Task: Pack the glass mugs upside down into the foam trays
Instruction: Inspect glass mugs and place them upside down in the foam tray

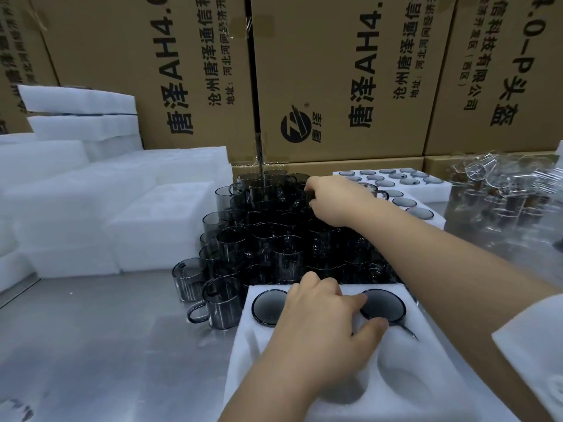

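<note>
Brown cartons printed in black characters wall off the far side of a steel table, where we see a person at work with both hands. Stacks of white foam trays fill the table's far left corner. At its middle stands a dense cluster of glass mugs. They are smoky grey, straight-sided, each with a loop handle, set upright and piled in tiers. Two more mugs stand upright just beside the cluster's near left corner.

At the near edge, touching the cluster, lies the open foam tray. In its far row sit two inverted mugs, the left one and the right one, dark round bases up. The nearer pockets show only foam. Toward the far right corner lie two filled trays, with rows of grey bases facing up. A heap of clear glassware near the right edge is too blurred for us to name.

The right hand, on an arm in a white sleeve, reaches across the cluster and curls its fingers round a far mug. The left hand lies palm down on the open tray, forefinger and thumb touching the right base's rim. Its other fingers bend downward, and we cannot tell whether they grasp anything.
</note>
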